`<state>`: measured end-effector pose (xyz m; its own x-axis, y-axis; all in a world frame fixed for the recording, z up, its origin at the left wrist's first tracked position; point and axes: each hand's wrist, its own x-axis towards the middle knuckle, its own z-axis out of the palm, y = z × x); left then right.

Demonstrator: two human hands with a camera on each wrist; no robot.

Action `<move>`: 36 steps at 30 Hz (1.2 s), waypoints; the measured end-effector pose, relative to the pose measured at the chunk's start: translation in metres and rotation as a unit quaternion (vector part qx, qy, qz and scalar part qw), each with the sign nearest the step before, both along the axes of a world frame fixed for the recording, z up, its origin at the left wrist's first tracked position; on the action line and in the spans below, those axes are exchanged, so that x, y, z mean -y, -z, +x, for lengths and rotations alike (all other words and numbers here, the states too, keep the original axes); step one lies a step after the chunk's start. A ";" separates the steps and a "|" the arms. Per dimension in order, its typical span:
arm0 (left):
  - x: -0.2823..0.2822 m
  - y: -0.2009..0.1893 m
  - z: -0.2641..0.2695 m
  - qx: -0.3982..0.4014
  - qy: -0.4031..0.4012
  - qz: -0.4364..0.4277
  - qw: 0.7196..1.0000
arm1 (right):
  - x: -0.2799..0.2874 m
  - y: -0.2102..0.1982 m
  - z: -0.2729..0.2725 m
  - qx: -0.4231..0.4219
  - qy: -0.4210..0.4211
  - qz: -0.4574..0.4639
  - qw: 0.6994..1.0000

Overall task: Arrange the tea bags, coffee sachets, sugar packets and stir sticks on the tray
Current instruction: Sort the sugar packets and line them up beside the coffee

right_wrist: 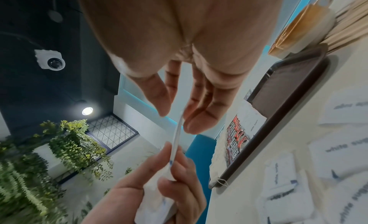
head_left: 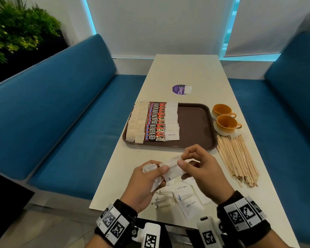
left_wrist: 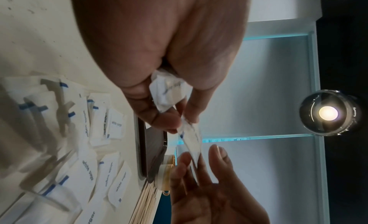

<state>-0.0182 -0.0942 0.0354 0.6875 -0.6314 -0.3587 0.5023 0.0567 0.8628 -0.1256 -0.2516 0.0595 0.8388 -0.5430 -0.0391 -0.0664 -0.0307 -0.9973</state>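
White sugar packet pinched between right hand thumb and fingers, left hand gripping its other end plus a bunch of packets, loose packets on table beneath, brown tray beyond with tea bags, coffee sachets, sugar row, stir sticks right.

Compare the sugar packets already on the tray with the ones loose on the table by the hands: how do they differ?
The sugar packets on the tray lie in one neat overlapping column beside the coffee sachets; the loose sugar packets lie scattered at mixed angles, some text upside down. The tray packets are untouched, while one packet from the loose lot is pinched between both hands. All are white, and those readable say "white sugar".
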 end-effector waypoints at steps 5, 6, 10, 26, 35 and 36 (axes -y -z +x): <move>-0.003 -0.001 0.006 -0.004 -0.017 0.003 1.000 | 0.002 0.002 -0.006 -0.015 -0.051 -0.023 0.998; -0.003 -0.002 0.006 -0.003 -0.014 0.003 1.000 | 0.002 0.002 -0.006 -0.016 -0.053 -0.024 0.998; -0.003 -0.006 0.005 0.029 -0.031 -0.017 0.999 | -0.001 0.004 -0.006 0.011 -0.053 -0.004 0.999; -0.001 -0.011 0.003 0.092 -0.060 -0.048 0.993 | 0.002 0.008 -0.006 0.066 -0.015 -0.027 0.997; 0.000 -0.007 0.009 0.041 -0.028 -0.023 0.999 | 0.001 0.004 -0.002 0.054 -0.025 -0.060 0.996; 0.000 -0.007 0.009 0.036 -0.021 -0.020 0.999 | 0.001 0.003 -0.002 0.054 -0.025 -0.064 0.996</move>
<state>-0.0093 -0.0940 0.0424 0.7367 -0.6145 -0.2822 0.4353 0.1117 0.8933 -0.1276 -0.2523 0.0564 0.8608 -0.4948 0.1194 0.0459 -0.1582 -0.9863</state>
